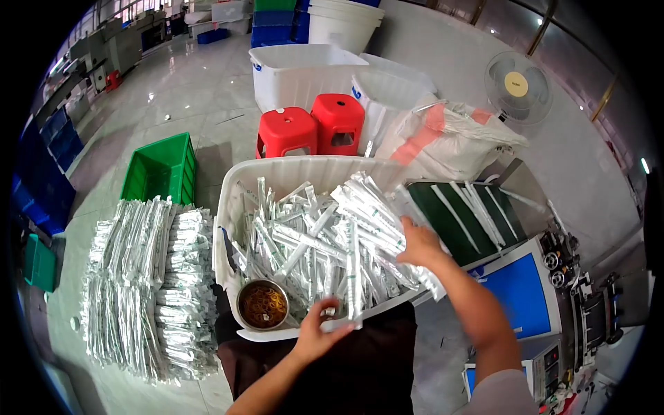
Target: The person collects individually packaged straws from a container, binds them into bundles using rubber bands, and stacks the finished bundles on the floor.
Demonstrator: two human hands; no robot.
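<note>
Silvery packets (370, 207) fill the half-closed right hand (420, 245); left hand (318, 337) half-open.

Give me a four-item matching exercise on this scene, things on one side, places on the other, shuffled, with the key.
Things
1. right hand's fingers
2. metal bowl
3. green crate
4. fan

Places
A. in front of the pale wall, beyond the bulky sack
B. on a bunch of silvery packets
C. on the floor, just beyond the stacked packets
D. in a near corner of the white tub

Pairs: 1-B, 2-D, 3-C, 4-A
</note>
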